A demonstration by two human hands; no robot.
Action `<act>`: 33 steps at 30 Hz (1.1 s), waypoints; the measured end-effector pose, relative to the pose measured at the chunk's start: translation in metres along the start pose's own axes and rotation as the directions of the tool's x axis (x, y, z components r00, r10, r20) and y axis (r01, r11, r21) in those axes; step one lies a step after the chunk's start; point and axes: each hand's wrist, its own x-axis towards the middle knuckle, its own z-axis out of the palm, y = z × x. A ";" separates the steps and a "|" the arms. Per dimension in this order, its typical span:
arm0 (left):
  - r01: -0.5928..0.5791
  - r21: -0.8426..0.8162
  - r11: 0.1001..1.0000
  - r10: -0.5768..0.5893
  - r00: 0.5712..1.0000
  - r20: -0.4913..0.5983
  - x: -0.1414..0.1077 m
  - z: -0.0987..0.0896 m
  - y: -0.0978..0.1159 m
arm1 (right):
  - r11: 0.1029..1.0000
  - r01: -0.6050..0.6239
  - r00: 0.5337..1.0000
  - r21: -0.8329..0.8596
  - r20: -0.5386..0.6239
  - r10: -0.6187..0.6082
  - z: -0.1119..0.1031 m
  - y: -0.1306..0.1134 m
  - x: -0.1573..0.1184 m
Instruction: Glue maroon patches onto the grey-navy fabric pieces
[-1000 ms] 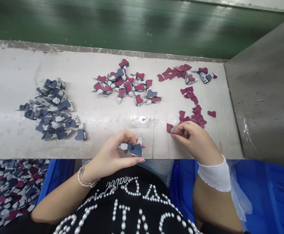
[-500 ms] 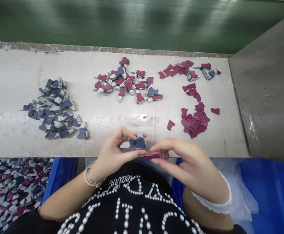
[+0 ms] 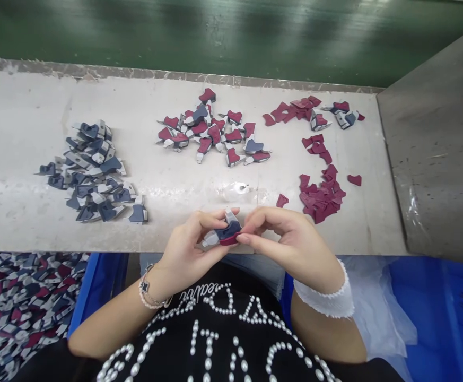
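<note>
Between the thumb and fingers of my left hand [image 3: 189, 246] is a small blue-and-grey plastic part [image 3: 226, 230], held near the table's front edge. My right hand [image 3: 282, 236] pinches a thin maroon plate [image 3: 230, 240] at its right end. The plate lies against the near side of the plastic part; whether it is seated there I cannot tell. To the left lies a heap of blue-and-grey parts [image 3: 92, 175] with no maroon showing. A group of similar parts, most with maroon faces [image 3: 214, 133], lies beyond my hands. Loose maroon plates [image 3: 322, 196] are piled to the right.
More maroon plates [image 3: 295, 109] and a few parts [image 3: 344, 118] lie at the back right. A metal panel [image 3: 438, 138] bounds the table [image 3: 199, 185] on the right. Below left, a blue bin [image 3: 96, 286] is full of parts; another blue bin [image 3: 446, 313] stands below right.
My right hand has moved left and up, bringing the maroon plate against the plastic part. The part in my left hand has tilted a little. The view has shifted slightly.
</note>
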 end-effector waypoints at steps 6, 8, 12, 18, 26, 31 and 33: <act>-0.077 0.100 0.992 0.072 0.996 0.059 -0.002 -0.005 -0.003 | 0.990 -0.098 0.995 0.106 0.040 0.094 0.000 -0.001 0.003; -0.106 0.146 0.984 0.097 0.993 0.067 -0.001 -0.006 -0.002 | 0.988 -0.112 0.993 0.109 0.043 0.108 0.000 -0.002 0.003; -0.135 0.185 0.973 0.118 0.988 0.099 0.000 -0.009 -0.001 | 0.992 -0.114 0.992 0.048 0.061 0.111 -0.002 -0.005 0.003; -0.185 0.171 0.968 0.166 0.978 0.123 0.002 -0.012 0.000 | 0.995 -0.097 0.991 -0.026 0.086 0.099 -0.005 -0.009 0.003; -0.163 -0.039 0.986 0.164 0.986 0.016 0.004 -0.010 0.004 | 0.999 -0.042 0.974 0.018 0.221 0.037 -0.004 -0.006 0.003; -0.130 -0.083 0.988 0.128 0.991 -0.031 0.002 -0.008 0.006 | 0.999 0.028 0.955 -0.039 0.297 -0.015 -0.003 -0.007 0.004; -0.140 -0.020 0.990 0.138 0.989 -0.047 0.005 -0.008 0.008 | 0.994 0.051 0.954 -0.100 0.299 -0.019 -0.003 -0.008 0.004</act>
